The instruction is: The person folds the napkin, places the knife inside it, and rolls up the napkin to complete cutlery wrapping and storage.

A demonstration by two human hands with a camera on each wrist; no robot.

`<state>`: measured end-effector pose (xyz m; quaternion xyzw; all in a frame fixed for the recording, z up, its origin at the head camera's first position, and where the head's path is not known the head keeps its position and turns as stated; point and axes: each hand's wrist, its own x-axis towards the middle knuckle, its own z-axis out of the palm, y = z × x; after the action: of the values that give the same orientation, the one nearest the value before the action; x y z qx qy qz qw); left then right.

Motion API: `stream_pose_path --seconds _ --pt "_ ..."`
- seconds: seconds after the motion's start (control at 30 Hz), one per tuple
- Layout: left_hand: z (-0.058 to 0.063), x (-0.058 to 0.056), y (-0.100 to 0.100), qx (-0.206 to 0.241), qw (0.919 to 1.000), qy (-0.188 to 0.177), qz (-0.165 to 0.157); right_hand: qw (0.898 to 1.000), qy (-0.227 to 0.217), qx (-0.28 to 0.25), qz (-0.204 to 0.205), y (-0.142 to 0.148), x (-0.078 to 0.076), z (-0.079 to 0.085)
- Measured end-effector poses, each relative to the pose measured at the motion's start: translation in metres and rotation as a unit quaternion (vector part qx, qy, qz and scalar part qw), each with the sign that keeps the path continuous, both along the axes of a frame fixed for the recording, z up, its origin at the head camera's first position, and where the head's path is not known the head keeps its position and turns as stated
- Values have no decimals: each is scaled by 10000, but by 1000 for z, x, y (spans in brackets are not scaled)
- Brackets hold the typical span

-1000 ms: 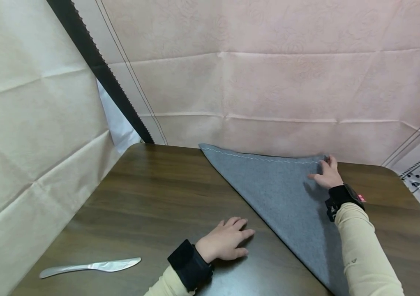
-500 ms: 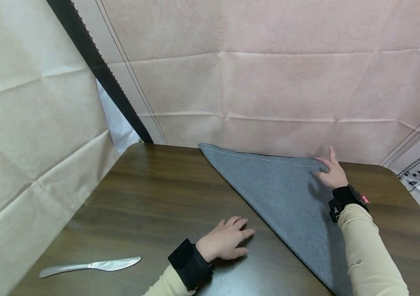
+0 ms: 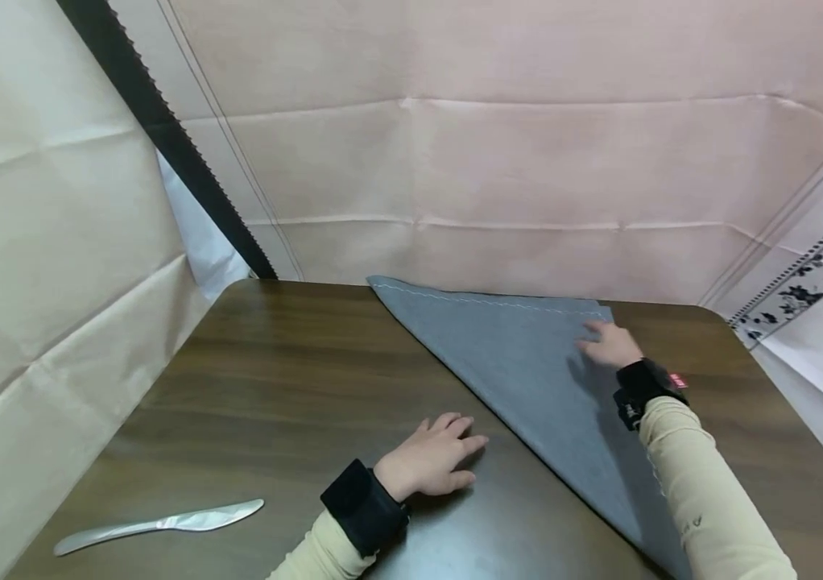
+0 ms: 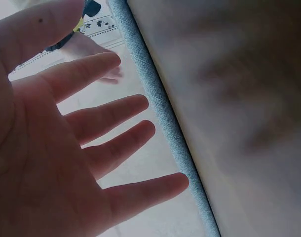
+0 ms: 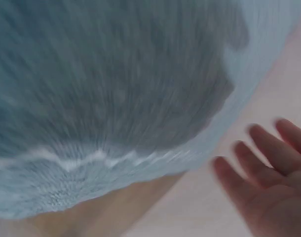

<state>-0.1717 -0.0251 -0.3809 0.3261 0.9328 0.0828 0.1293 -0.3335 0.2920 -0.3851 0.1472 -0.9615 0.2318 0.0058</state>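
Note:
A blue-grey cloth (image 3: 513, 370) with white edge stitching lies folded into a triangle on the table. My right hand (image 3: 609, 345) is over its far right corner, fingers extended and holding nothing. In the right wrist view the fingers (image 5: 261, 170) are blurred and apart from the cloth (image 5: 66, 187), on which a shadow falls. My left hand (image 3: 432, 459) is low over the wood, left of the folded edge, with fingers spread. The left wrist view shows that palm (image 4: 52, 163) bare, its fingertips overlapping the cloth's rounded fold (image 4: 160, 113).
A silver table knife (image 3: 165, 525) lies on the brown wooden table (image 3: 295, 379) at the near left. A pale creased sheet (image 3: 513, 161) hangs behind the far edge, with another pale sheet (image 3: 42, 282) on the left. A flowered white sheet (image 3: 810, 290) is beyond the right edge.
My right hand has let go of the cloth's far right corner and drawn back toward me. The left hand keeps its pose, and the head view has shifted slightly right.

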Motion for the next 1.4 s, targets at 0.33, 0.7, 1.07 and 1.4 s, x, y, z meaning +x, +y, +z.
stream_pose_path --seconds 0.33,0.7,1.07,1.4 --pt "-2 -15 -7 279 9993 28 239 9876 -839 1216 538 -77 88 5" --pt "-8 -73 9 -359 9967 317 651 9744 -1130 1929 -220 -76 152 2" --pt "-16 -76 10 -893 9936 15 695 9671 -1567 1982 -276 -79 167 -7" --pt "-17 -58 14 -900 9930 348 676 9709 -1546 1820 154 -68 171 -4"
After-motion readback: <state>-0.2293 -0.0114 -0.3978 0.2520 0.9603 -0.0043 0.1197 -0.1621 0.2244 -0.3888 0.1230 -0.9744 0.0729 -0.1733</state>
